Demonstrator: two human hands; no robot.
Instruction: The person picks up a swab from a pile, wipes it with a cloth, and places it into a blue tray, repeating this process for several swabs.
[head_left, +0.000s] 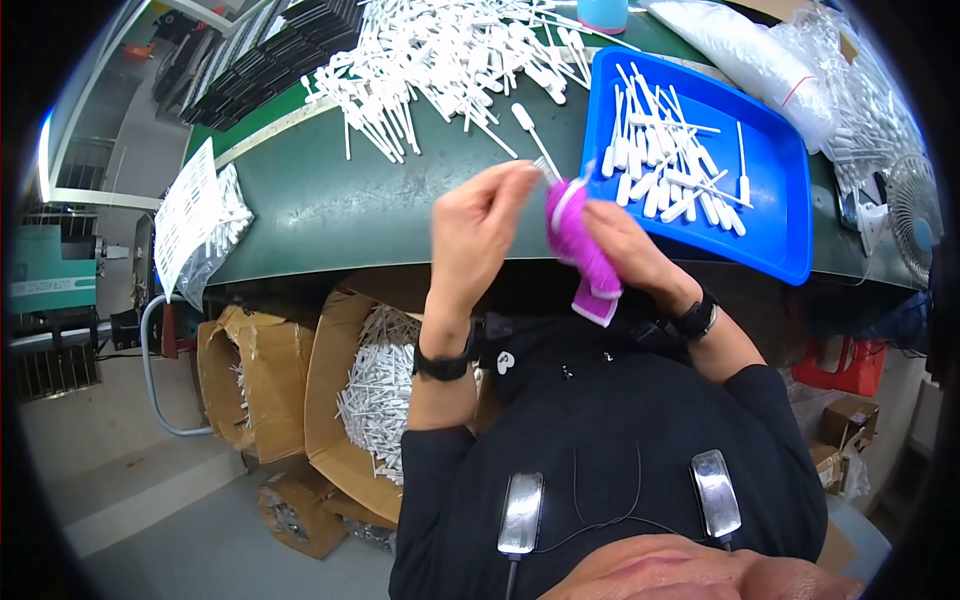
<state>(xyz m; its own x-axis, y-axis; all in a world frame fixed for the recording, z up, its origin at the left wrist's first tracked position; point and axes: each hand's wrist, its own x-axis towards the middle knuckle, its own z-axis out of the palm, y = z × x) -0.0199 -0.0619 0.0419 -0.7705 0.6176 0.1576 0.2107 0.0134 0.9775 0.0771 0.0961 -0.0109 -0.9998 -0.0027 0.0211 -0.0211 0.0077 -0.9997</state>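
Over the table's near edge, my left hand is closed, thumb and fingers pinched together. Something thin and whitish, blurred, shows at its fingertips; I cannot make out what it is. My right hand is wrapped round a bunched purple cloth with a pale edge, its lower end hanging down. Just beyond both hands is one white dropper-like piece, with a thick bulb end and a thin stem pointing toward the cloth. Whether the stem touches the cloth or fingers cannot be told.
A big pile of white dropper-like pieces covers the far table. At right, a blue tray holds more. Black stacked trays, a paper-covered bag and clear bags stand around. Cardboard boxes sit below left; a small fan is far right.
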